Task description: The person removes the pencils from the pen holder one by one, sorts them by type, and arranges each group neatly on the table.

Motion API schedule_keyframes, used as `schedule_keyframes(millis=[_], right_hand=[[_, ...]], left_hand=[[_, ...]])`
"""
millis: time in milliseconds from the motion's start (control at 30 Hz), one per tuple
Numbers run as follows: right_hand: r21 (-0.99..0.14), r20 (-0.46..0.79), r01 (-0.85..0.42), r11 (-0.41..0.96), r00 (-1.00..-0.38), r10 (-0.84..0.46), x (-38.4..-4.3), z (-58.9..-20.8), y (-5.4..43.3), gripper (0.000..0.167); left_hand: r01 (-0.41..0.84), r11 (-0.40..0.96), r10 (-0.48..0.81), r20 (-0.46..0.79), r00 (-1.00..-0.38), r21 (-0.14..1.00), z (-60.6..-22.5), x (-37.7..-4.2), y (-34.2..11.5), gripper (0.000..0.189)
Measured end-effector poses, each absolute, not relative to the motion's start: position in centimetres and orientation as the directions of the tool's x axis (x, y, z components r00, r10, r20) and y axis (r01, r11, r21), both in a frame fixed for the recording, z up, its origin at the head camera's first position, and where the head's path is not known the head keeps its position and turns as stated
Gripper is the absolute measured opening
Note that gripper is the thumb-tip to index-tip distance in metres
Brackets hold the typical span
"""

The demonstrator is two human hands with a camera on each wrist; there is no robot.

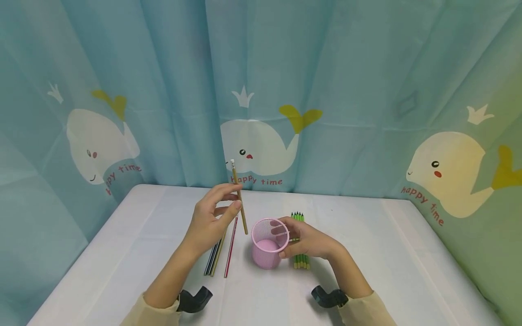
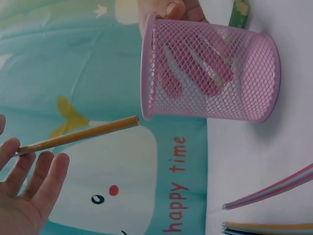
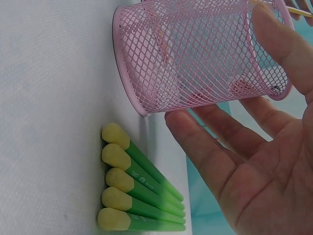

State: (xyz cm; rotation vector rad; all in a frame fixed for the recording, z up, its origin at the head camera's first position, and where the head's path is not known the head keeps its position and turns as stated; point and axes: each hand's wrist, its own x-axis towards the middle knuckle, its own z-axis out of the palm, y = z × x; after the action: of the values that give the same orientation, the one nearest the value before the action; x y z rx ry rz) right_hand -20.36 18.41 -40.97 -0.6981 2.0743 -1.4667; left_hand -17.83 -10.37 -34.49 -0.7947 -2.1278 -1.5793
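Observation:
Between thumb and fingertips, my left hand [image 1: 214,216] pinches a gold-yellow pencil [image 1: 242,209] by its upper half. Its white eraser points up, and the lower tip hangs just left of a pink mesh pencil cup [image 1: 268,259]. The cup stands upright on the table with its mouth facing up. My right hand [image 1: 307,239] holds the cup from its right side, thumb in front and fingers round the back. In the right wrist view, the thumb and fingers [image 3: 195,139] lie along the mesh wall [image 3: 195,58]. Inside the cup only its pink bottom shows.
Several green pencils [image 1: 301,261] lie in a row right of the cup, partly under the right hand. A red pencil [image 1: 230,251], a gold one [image 1: 218,253] and dark ones [image 1: 210,260] lie left of it. A whale-print curtain [image 1: 350,90] hangs behind the white table [image 1: 367,244].

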Motion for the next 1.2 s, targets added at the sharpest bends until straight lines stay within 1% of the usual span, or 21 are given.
schedule_keyframes(millis=[333, 667, 800, 1033, 1200], right_hand=[[-0.953, -0.093, -0.125, 0.275, -0.744, -0.661, -20.3, -41.1, 18.4, 0.074], [-0.952, -0.103, -0.116, 0.282, -0.748, -0.655, -20.3, -41.0, 18.4, 0.073], [-0.953, -0.107, -0.111, 0.283, -0.748, -0.654, -20.3, -41.0, 18.4, 0.074], [-0.95, -0.11, -0.114, 0.291, -0.749, -0.653, -20.3, -41.1, 18.5, 0.073], [-0.95, -0.107, -0.118, 0.289, -0.747, -0.656, -20.3, -41.1, 18.5, 0.073]], left_hand=[[0.622, 0.248, 0.183, 0.595, -0.783, 0.742, -34.5, -18.2, -11.2, 0.033], [0.628, 0.224, 0.125, 0.617, -0.777, 0.745, -34.2, -18.6, -11.9, 0.027], [0.616, 0.229, 0.112, 0.608, -0.786, 0.754, -34.0, -18.6, -12.1, 0.025], [0.593, 0.271, 0.118, 0.585, -0.803, 0.759, -33.7, -18.4, -12.5, 0.015], [0.559, 0.257, 0.112, 0.55, -0.828, 0.789, -33.4, -18.3, -12.7, 0.019]])
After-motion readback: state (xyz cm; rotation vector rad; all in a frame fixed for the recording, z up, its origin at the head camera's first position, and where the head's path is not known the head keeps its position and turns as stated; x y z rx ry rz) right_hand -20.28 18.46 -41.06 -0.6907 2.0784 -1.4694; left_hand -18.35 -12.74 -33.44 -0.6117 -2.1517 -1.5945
